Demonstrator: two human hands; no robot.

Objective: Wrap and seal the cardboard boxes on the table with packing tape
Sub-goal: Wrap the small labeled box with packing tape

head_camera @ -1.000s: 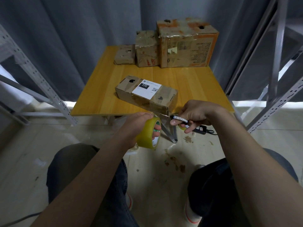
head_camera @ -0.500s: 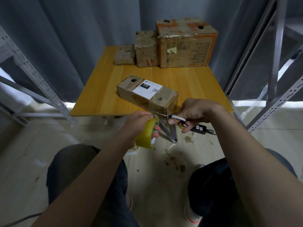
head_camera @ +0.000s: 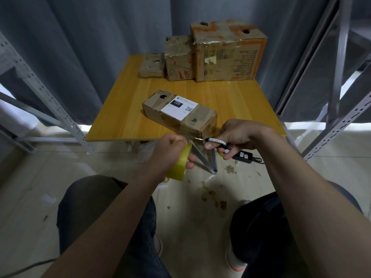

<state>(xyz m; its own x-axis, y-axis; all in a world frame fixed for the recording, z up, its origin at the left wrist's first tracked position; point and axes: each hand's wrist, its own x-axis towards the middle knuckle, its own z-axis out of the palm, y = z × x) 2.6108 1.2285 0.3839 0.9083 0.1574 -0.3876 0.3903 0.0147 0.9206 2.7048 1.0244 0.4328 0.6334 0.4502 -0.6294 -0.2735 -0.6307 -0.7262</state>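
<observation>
Four cardboard boxes sit on your wooden surface point(head_camera: 124, 109), all closed, so you cannot tell what is in them. The one you are working on, the labelled box point(head_camera: 200, 119), lies slantwise near the front edge with a white printed label on top and a ragged hole at its far-left end (only darkness shows through it). Glossy tape covers its near-right end. At the far edge three more stand in a touching row: a small flat box point(head_camera: 152, 66) on the left, a medium box point(head_camera: 178, 59) in the middle and a large box point(head_camera: 228, 51) on the right, each worn and patched with old tape.

Your left hand point(head_camera: 168, 151) curls round the yellow tape roll point(head_camera: 177, 167), fingers through its core, holding it just in front of the surface's near edge and below it. A clear tape strip point(head_camera: 193, 138) runs taut from the roll up towards the labelled box's near-right corner. Your right hand point(head_camera: 236, 135) is closed round a slim black-and-white pen-like tool point(head_camera: 215, 141), pinched between thumb and fingers, its tip pointing left at the tape strip; whether it touches the tape is not clear.

A black device point(head_camera: 243, 156) with a cable lies on the floor beneath your right hand, and bits of torn scrap point(head_camera: 212, 195) are scattered between your knees. Grey metal racks point(head_camera: 50, 109) stand on either side.
</observation>
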